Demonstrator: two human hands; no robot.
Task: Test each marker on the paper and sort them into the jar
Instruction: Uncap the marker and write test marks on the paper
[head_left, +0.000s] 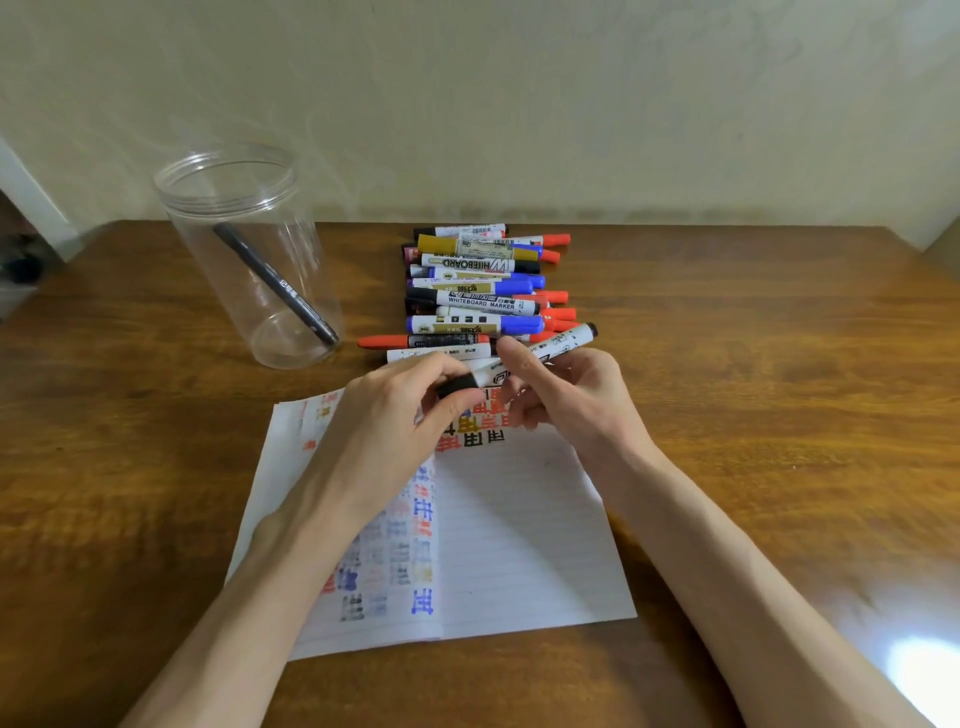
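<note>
Wooden table (779, 415) against a pale wall (519, 104) fills the view, and both hands meet over its middle, clamped on one white marker (566, 340). The left hand (395, 415) pinches the marker's black cap (460, 385) between thumb and fingertips, while the right hand (571, 400) grips the barrel just beside it, thumb pointing up. The marker's long axis runs from 8 o'clock to 2 o'clock, cap end low toward the left hand, the other dark end poking out past the right hand. It is held just above the far edge of the lined paper (519, 545), which reaches toward 6 o'clock and bears red, blue and black test marks. At 12 o'clock, just beyond the hands, lies a row of markers (483, 291), side by side. At 10 o'clock stands the clear jar (249, 260), with a black pen (275, 286) leaning inside.
</note>
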